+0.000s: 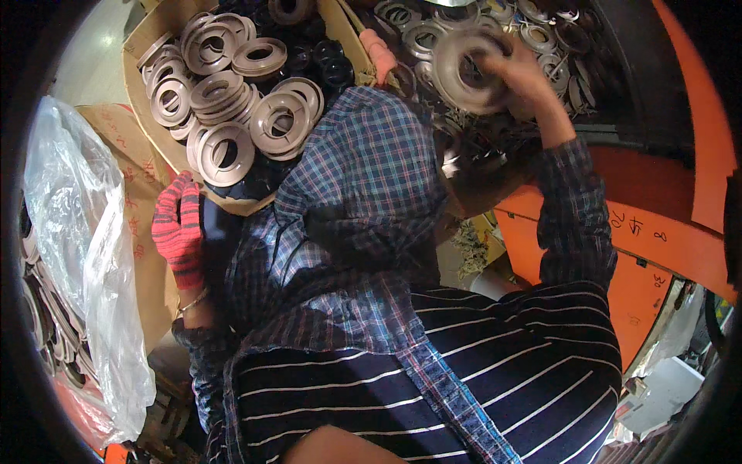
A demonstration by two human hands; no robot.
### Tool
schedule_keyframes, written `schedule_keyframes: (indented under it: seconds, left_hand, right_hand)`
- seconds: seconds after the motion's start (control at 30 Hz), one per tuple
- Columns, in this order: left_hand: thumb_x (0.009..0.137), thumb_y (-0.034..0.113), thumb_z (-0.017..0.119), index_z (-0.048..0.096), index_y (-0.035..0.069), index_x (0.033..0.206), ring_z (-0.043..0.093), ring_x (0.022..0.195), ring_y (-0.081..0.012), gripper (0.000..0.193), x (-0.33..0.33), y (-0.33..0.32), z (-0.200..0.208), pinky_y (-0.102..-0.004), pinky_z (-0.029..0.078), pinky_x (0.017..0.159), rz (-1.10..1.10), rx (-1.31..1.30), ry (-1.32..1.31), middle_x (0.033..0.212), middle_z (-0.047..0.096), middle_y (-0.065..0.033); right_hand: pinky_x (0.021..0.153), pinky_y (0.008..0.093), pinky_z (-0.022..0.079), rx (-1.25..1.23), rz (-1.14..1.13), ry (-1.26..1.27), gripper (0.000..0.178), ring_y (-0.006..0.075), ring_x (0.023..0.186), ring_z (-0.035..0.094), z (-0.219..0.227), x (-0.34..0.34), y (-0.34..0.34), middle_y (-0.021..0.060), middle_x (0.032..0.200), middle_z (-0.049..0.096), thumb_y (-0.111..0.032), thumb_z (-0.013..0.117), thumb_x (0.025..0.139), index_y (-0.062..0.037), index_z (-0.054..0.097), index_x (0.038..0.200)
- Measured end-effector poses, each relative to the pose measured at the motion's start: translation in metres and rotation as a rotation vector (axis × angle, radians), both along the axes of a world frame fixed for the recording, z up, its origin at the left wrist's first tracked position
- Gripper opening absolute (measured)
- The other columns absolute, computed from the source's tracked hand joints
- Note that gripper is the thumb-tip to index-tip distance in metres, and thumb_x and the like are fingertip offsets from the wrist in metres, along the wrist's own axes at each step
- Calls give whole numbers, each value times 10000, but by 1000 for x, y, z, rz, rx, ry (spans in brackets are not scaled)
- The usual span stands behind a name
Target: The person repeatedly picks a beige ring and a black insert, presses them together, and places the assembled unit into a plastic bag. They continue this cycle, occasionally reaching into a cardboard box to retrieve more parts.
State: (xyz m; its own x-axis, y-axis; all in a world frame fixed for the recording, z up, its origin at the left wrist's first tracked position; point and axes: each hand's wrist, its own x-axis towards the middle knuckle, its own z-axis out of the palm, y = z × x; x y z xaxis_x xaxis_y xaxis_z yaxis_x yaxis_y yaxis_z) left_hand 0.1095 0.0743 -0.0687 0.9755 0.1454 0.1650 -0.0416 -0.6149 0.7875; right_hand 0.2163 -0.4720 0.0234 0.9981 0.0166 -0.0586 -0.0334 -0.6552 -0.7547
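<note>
My right hand [525, 73] is bare and closed on the edge of a round grey-brown ring [452, 77] with a wide central hole. That ring hangs above a dark heap of similar rings [425, 39], slightly blurred. At the near left corner of a cardboard box [143, 139], my left hand [178, 224] wears a red and black striped glove. Its fingers are bent close together by the box's edge; anything inside them is hidden. Stacks of matching brown rings [224, 97] lie in the box, some tilted, beside glossy black round parts [332, 66].
Clear plastic sheeting [85, 255] covers part of the left side, with more rings [58, 325] under it. A brown cardboard flap [139, 185] stands beside it. Orange panels [572, 247] edge the right side. A salmon-coloured handle [377, 54] lies between box and heap.
</note>
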Motion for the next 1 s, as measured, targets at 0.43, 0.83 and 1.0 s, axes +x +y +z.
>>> schedule_keyframes:
  seconds: [0.43, 0.83, 1.0]
  left_hand:
    - [946, 102, 654, 672, 5, 1184, 635, 1021, -144, 258, 1, 4, -4, -287, 492, 938, 23, -47, 76, 1133, 704, -69]
    - [941, 98, 653, 686, 5, 1144, 659, 994, -192, 225, -1, 3, 0, -309, 500, 908, -33, 62, -13, 1106, 711, -108]
    - [945, 89, 648, 682, -2, 1149, 657, 998, -189, 225, -1, 3, -4, -308, 500, 911, -11, -27, -7, 1104, 710, -105]
  right_hand:
    - [1120, 512, 329, -1017, 705, -134, 528, 329, 1237, 525, -234, -139, -30, 215, 1344, 536, -134, 572, 905, 15, 454, 1399]
    - [990, 518, 419, -874, 629, 169, 639, 352, 1007, 628, -197, -146, -49, 190, 1037, 652, 4, 553, 805, 13, 409, 1427]
    - [989, 386, 459, 53, -60, 436, 646, 253, 1107, 616, -119, -153, -80, 136, 1225, 615, -38, 663, 793, -9, 435, 1397]
